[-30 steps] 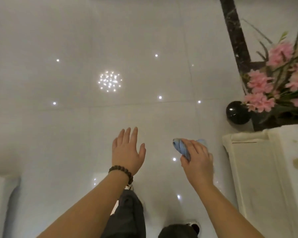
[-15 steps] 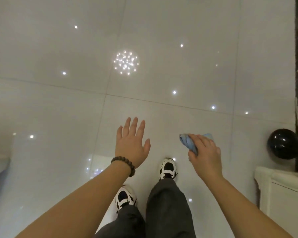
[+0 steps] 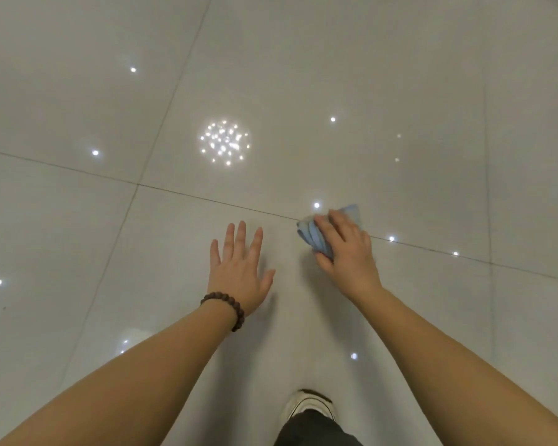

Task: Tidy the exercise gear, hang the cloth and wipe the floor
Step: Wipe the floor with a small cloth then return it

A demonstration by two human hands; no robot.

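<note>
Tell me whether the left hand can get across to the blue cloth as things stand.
Probably yes. The left hand is open with fingers spread, holding nothing, and only bare floor shows between it and the blue cloth. The right hand already has its grip on the cloth, covering much of it.

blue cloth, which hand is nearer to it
Right. The right hand grips the bunched blue cloth itself, fingers curled over it. The left hand is spread open beside it, apart from the cloth and holding nothing.
</note>
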